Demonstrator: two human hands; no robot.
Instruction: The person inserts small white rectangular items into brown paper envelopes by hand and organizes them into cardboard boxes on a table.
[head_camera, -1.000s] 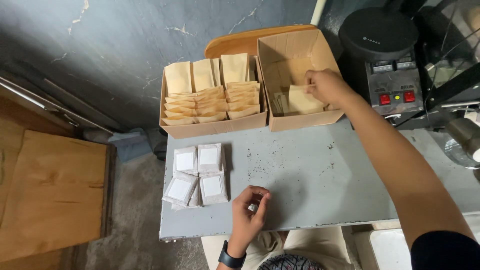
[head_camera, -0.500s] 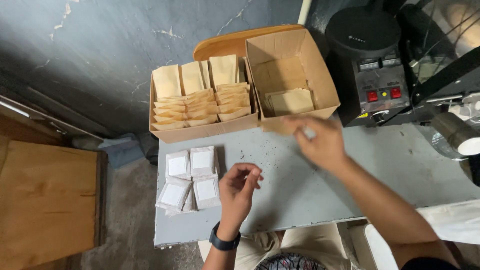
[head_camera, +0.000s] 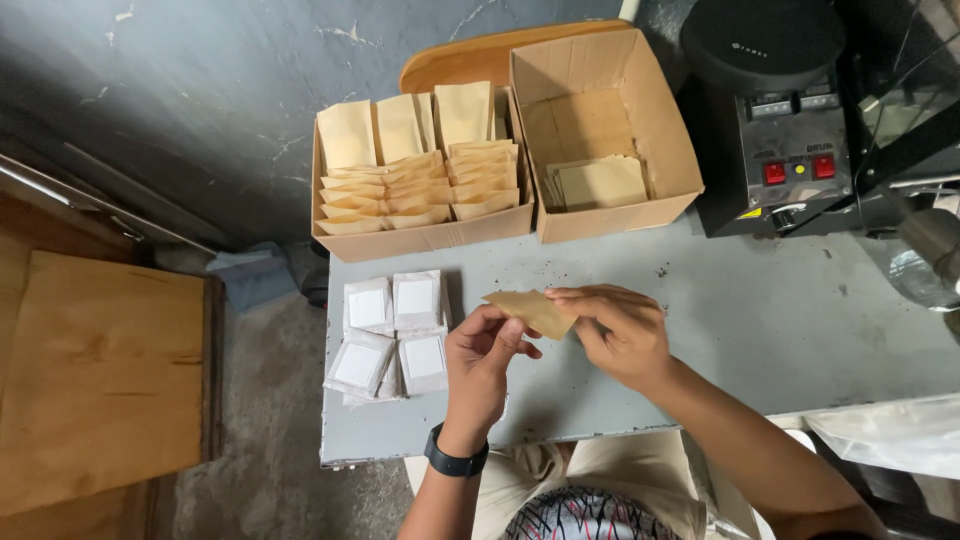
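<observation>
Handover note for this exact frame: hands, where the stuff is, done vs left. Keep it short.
Left hand and right hand: both pinch one brown paper pouch above the grey table.
White sachets: small pile on the table, left of the hands.
Left box: rows of brown pouches, nearly full.
Right box: only a few flat pouches on its bottom.
Black machine with red buttons stands to the right, untouched.
Done: one pouch in hand.
Left: the held pouch looks flat, and the sachet pile lies untouched.
</observation>
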